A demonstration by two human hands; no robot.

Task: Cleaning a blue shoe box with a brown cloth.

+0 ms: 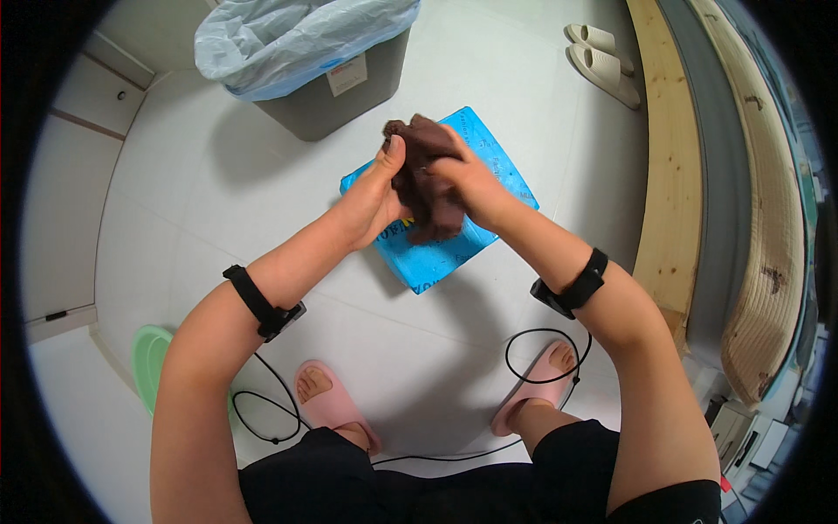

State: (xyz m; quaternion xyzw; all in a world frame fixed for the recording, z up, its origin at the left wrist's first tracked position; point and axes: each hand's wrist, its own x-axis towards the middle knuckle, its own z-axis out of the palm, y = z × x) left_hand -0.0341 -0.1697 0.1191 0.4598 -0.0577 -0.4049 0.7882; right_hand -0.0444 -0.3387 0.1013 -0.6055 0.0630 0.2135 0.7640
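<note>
A dark brown cloth (434, 199), bunched and crumpled, is held up between my two hands. My left hand (381, 194) grips its left side, with the thumb pointing up along the edge. On the other side my right hand (476, 179) has its fingers closed over the upper right of the cloth. Below them a blue package (445, 260) with dark printing lies on the floor, partly covered by the cloth and hands.
A grey bin (323, 109) lined with a pale bag stands beyond my left hand. Beige slippers (604, 74) lie at the far right beside a wooden bed frame (668, 175). At the lower left is a green basin (150, 362). Black cables (262, 419) loop near my feet.
</note>
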